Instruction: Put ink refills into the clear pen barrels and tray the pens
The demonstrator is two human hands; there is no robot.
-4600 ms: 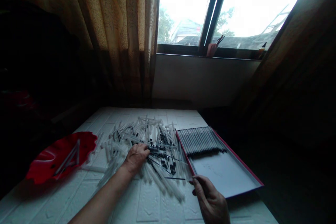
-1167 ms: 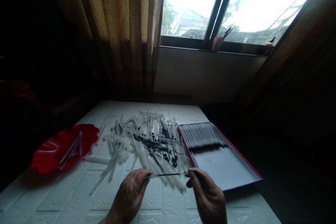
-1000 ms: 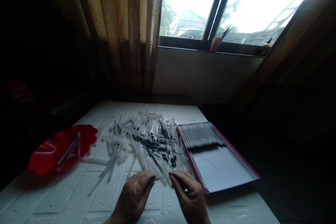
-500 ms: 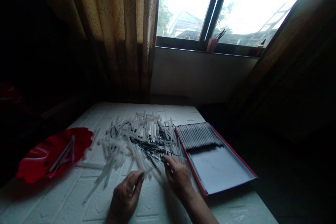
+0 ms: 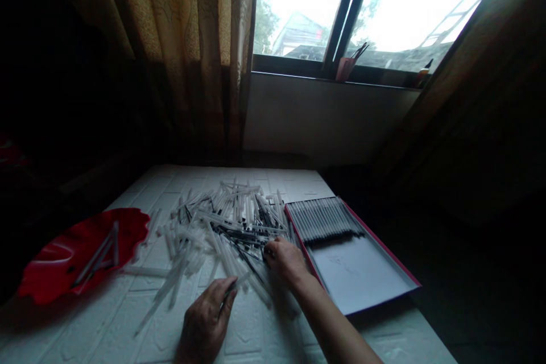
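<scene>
My left hand (image 5: 207,318) is closed in a pinch near the front of the table, and a clear plastic pen barrel (image 5: 243,280) pokes out past its thumb and forefinger. To its right, my right hand (image 5: 286,263) reaches to the near right edge of a loose pile of clear pen barrels (image 5: 232,205). Its fingers are bent together by the black pen refills (image 5: 245,236); what they grip is hidden. Beside that hand lies a shallow red-edged box (image 5: 362,287), with a row of clear pens with black ends (image 5: 322,219) side by side in its far part.
On the left of the white brick-patterned table (image 5: 115,318) sits a red scalloped bowl (image 5: 46,273) with a few clear barrels in it. Behind the table hang curtains (image 5: 179,40). A pink cup (image 5: 344,68) with thin sticks stands on the windowsill.
My right hand has shifted slightly up and right, its fingers now curled lower into the pile's edge. The left hand stays nearly in place with the barrel. The view has shifted a little.
</scene>
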